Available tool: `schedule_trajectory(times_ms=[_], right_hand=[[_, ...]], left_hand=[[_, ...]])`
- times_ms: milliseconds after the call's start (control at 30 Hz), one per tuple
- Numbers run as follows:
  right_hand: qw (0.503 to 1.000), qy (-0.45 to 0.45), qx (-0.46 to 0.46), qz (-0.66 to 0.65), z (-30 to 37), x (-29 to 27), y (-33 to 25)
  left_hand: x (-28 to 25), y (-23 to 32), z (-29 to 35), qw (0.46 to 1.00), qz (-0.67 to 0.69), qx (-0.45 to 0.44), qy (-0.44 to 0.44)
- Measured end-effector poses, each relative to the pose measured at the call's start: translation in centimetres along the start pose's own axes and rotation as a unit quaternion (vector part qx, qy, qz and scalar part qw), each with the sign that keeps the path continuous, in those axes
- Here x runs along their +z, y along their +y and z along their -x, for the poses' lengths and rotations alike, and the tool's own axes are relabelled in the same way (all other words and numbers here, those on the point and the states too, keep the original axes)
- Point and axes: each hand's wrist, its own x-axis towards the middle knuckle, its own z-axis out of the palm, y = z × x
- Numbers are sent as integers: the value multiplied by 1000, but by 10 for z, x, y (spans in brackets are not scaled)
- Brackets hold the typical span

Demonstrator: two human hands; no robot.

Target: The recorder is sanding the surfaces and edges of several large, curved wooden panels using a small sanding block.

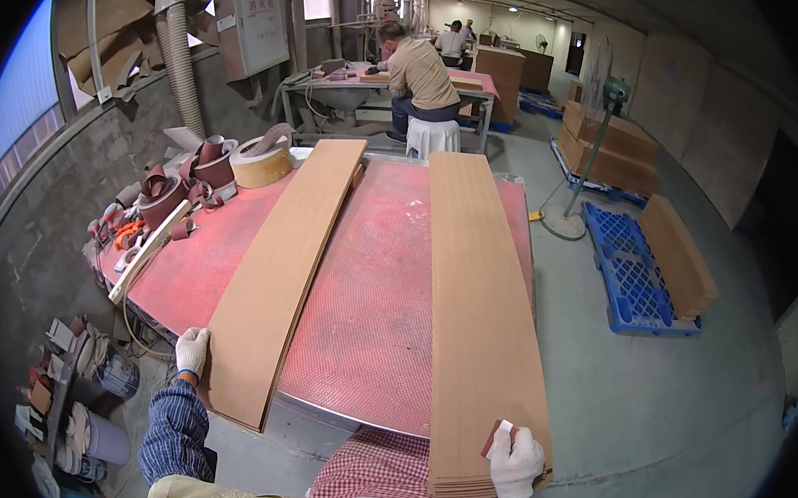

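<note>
The right grip (515, 463), in a white glove, was closed around a small sanding block (495, 437) and pressed on the near end of the stack of boards (479, 292) along the right side of the red desk (373, 284). The left grip (192, 350), gloved too, lay with fingers curled on the near left edge of the single board (286, 269), which ran slantwise across the desk, forearm reaching up from below.

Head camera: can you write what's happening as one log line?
left hand: on single board edge | right hand: holding sanding block on board stack
</note>
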Motion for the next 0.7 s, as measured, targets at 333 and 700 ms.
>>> schedule_trajectory(times_ms=[333, 700], right_hand=[[1000, 5, -10, 5, 1, 0, 3], [1000, -2, -6, -2, 1, 0, 2]], left_hand=[[0, 3, 0, 1000, -13, 6, -10], [2, 3, -1, 979, -193, 55, 34]])
